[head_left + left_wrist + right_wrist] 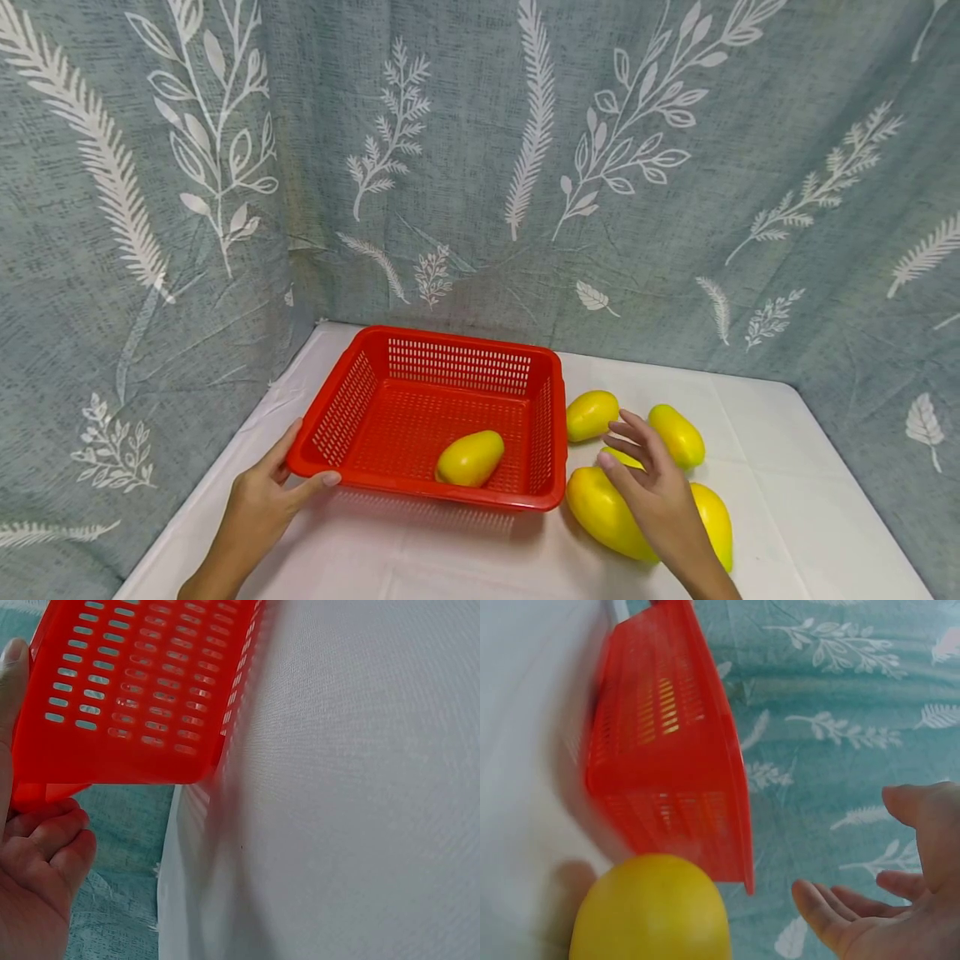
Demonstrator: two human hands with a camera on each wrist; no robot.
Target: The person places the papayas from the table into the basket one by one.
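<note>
A red plastic basket [420, 417] with slotted sides stands on the table, and one yellow mango [470, 459] lies in it towards the front right. My left hand [258, 508] grips the basket's front left corner, thumb over the rim and fingers beneath it, as the left wrist view also shows. Over the mangoes on the right hovers my right hand [660, 500], its fingers spread and loosely bent with nothing in them. Under it lies a large mango [607, 512], partly covered by the hand. In the right wrist view a mango [652, 915] sits close to the basket's end.
Beside the basket's right wall lies another mango [592, 415], with one [677, 437] farther right and one [716, 525] nearer the front. A white cloth [802, 500] covers the table. Grey-green leaf-patterned curtains [465, 167] enclose it at the back and sides.
</note>
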